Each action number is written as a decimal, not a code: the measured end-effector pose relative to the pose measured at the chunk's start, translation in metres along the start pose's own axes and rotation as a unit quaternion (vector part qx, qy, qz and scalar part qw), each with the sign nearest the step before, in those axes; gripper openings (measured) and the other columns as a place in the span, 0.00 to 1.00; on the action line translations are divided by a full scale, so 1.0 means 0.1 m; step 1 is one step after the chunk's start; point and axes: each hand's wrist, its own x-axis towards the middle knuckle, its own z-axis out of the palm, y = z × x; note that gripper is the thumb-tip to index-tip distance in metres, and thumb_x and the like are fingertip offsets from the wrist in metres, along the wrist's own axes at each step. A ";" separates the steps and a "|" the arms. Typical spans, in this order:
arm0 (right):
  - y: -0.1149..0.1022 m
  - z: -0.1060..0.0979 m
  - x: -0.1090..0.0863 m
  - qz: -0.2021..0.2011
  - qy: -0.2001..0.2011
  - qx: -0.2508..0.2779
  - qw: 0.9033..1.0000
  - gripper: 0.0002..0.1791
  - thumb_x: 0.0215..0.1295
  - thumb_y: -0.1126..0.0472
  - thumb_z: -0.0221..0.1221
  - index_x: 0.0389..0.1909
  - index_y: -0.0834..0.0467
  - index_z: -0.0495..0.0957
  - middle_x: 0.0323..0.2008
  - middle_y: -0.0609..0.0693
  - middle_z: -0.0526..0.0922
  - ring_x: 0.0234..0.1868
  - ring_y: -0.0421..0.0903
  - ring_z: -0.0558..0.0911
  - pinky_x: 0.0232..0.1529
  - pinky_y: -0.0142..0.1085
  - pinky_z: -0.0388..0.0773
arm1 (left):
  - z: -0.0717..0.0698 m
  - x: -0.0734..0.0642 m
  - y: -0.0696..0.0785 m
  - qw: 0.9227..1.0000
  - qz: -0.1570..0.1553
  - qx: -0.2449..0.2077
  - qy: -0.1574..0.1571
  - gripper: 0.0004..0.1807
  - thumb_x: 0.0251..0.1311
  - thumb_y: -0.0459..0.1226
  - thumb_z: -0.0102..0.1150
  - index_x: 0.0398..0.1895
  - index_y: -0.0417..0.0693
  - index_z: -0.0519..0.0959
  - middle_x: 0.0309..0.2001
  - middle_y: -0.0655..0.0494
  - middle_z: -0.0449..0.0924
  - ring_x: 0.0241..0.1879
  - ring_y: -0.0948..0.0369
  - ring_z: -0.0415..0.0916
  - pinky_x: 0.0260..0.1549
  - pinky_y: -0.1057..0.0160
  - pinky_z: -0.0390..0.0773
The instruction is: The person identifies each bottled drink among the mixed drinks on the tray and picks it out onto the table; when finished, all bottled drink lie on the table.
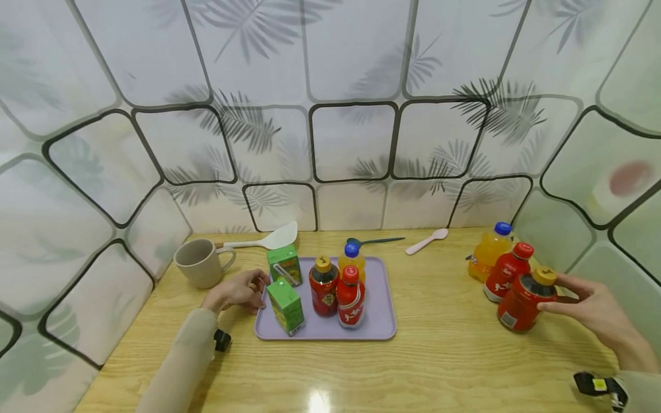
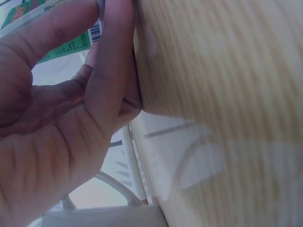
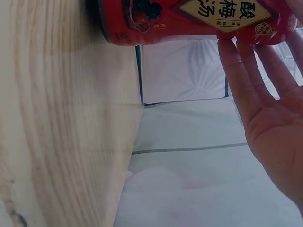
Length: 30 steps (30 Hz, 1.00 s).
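My left hand point(image 1: 241, 289) is at the left rim of a lilac tray point(image 1: 379, 310), with thumb and fingers pinching its edge; in the left wrist view a green juice box point(image 2: 66, 49) shows behind the fingers. On the tray stand two green juice boxes point(image 1: 286, 307), a yellow-capped plum drink bottle point(image 1: 323, 289), a red bottle point(image 1: 351, 301) and an orange drink bottle point(image 1: 356, 265). Far right, my right hand point(image 1: 594, 307) holds another yellow-capped plum drink bottle point(image 1: 521, 304) between thumb and fingers. Its red label point(image 3: 199, 19) faces the right wrist camera, and its base is close to the tabletop.
Beside the held bottle stand a red bottle point(image 1: 506, 274) and an orange drink bottle point(image 1: 488, 252). A beige mug point(image 1: 198, 267) is at the left. Along the back lie a white spatula point(image 1: 281, 236), a dark green spoon point(image 1: 379, 241) and a pink spoon point(image 1: 426, 242), before a patterned curtain point(image 1: 351, 143).
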 end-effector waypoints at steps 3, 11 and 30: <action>0.04 0.00 0.01 -0.004 -0.006 -0.002 1.000 0.36 0.58 0.67 0.67 0.68 0.51 0.69 0.45 0.14 0.68 0.42 0.18 0.73 0.35 0.20 0.80 | 0.00 0.00 0.00 1.000 -0.003 0.001 0.003 0.27 0.47 0.21 0.62 0.52 0.36 0.66 0.42 0.44 0.64 0.33 0.56 0.74 0.32 0.60 0.88; 0.13 -0.07 0.02 -0.018 -0.026 0.050 0.998 0.32 0.60 0.73 0.62 0.59 0.37 0.74 0.46 0.17 0.72 0.42 0.21 0.77 0.35 0.20 0.80 | 0.00 -0.01 0.01 1.000 -0.001 0.004 0.005 0.26 0.47 0.20 0.60 0.52 0.35 0.67 0.42 0.42 0.65 0.33 0.55 0.75 0.32 0.60 0.88; 0.25 -0.15 0.06 -0.011 -0.058 0.008 0.998 0.34 0.65 0.68 0.60 0.70 0.46 0.65 0.47 0.14 0.68 0.44 0.17 0.72 0.37 0.19 0.77 | 0.01 0.01 -0.01 1.000 -0.008 -0.005 0.008 0.26 0.47 0.20 0.61 0.51 0.36 0.67 0.41 0.44 0.63 0.33 0.55 0.73 0.31 0.60 0.88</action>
